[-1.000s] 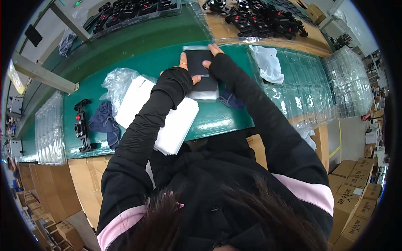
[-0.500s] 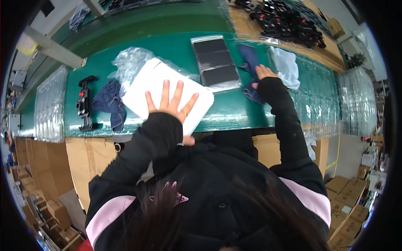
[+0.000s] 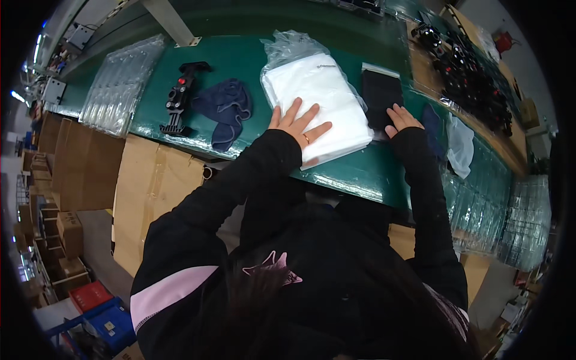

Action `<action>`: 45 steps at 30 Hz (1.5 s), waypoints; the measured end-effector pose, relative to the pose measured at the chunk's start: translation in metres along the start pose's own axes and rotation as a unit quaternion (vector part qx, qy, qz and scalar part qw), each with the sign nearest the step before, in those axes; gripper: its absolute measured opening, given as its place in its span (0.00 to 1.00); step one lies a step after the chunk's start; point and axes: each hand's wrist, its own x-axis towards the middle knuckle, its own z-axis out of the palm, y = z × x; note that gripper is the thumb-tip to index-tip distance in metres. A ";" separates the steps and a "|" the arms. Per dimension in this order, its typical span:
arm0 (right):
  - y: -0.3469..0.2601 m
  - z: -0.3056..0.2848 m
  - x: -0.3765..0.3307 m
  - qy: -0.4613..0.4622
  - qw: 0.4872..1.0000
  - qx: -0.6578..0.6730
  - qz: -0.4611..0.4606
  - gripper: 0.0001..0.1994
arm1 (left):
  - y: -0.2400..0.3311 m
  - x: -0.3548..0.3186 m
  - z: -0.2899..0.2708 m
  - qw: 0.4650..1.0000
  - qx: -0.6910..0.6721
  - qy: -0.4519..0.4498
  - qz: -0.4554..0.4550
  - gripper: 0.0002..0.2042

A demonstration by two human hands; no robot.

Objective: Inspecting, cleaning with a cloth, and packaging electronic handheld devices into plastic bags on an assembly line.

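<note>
My left hand (image 3: 300, 126) lies with fingers spread on a white plastic-wrapped flat stack (image 3: 327, 90). Crumpled clear film (image 3: 294, 47) sticks out from the stack's far end. My right hand (image 3: 403, 120) rests at the near right edge of a flat black panelled piece (image 3: 381, 96), its fingers stretched out over that edge. Beside the right wrist lies a dark blue cloth (image 3: 433, 126), partly hidden by the sleeve. Left of the stack are another dark blue cloth (image 3: 227, 108) and a black clamp-like bracket (image 3: 180, 99) with a red button.
A white plastic bag (image 3: 460, 147) lies right of my forearm. Clear plastic trays (image 3: 123, 84) are stacked at the left end of the green table (image 3: 240, 57). Many black parts (image 3: 474, 78) cover a cardboard-topped surface at the far right. A metal post (image 3: 171, 24) stands at the back.
The view has turned right, so the table appears tilted. My right hand has moved left from the blue cloth to the black panelled piece. My left hand stays on the white stack.
</note>
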 end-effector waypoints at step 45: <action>-0.072 -0.134 -0.066 0.352 0.785 0.469 0.200 0.18 | -0.208 -0.091 -0.069 0.864 0.081 0.091 -0.488 0.28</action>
